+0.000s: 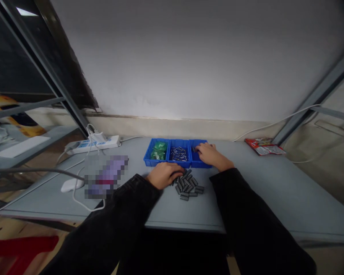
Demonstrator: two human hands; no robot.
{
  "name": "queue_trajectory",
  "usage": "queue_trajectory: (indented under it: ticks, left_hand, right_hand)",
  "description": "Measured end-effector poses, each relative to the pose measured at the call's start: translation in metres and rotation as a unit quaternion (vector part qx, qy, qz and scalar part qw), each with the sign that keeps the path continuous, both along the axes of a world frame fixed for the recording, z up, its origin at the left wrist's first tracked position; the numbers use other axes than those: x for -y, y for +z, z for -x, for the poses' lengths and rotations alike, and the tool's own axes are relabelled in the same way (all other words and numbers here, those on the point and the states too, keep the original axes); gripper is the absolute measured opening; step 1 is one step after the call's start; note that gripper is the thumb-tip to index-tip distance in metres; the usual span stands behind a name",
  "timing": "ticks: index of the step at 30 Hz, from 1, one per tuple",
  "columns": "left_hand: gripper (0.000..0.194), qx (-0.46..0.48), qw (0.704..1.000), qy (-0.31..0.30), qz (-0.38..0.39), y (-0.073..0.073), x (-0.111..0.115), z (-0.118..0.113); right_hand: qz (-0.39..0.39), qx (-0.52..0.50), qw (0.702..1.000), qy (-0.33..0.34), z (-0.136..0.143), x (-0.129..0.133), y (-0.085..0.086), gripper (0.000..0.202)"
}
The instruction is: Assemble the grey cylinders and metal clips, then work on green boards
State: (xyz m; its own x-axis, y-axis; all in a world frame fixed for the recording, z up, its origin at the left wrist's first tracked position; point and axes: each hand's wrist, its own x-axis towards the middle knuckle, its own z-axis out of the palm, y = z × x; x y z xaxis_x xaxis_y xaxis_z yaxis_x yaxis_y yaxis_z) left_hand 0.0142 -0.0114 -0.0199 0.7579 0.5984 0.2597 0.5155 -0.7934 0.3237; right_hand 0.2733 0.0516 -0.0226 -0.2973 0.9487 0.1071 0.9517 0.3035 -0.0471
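Note:
Three blue bins stand side by side on the grey table. Green packets (159, 150) lie in the left bin (149, 162), and small metal pins (178, 153) fill the middle bin (180, 164). My right hand (210, 153) reaches into the right bin (200, 164) with curled fingers; whatever they hold is hidden. Grey cylindrical pieces (188, 185) form a loose pile in front of the bins. At the pile's left side rests my left hand (164, 175), its fingers bent over some pieces, and its grip cannot be made out.
On the left are a power strip (109, 143), white cables, a white charger (72, 185) and a blurred-out purple object (111, 173). A red packet (263, 147) lies at the back right. Metal frame posts rise on both sides, before a wall.

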Motion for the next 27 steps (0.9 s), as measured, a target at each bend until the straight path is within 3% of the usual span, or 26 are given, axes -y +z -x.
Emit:
queue_trajectory:
  ticks: [11, 27]
  left_hand:
    - [0.024, 0.005, 1.000, -0.001, 0.001, -0.0020, -0.0010, 0.0000]
    - [0.024, -0.009, 1.000, 0.004, -0.008, -0.0001, -0.0003, 0.0007]
  right_hand:
    - [-0.017, -0.056, 0.998, -0.005, 0.0011, 0.0033, 0.0032, 0.037]
    - [-0.034, -0.041, 0.998, -0.019, 0.0034, 0.0085, 0.0073, 0.032]
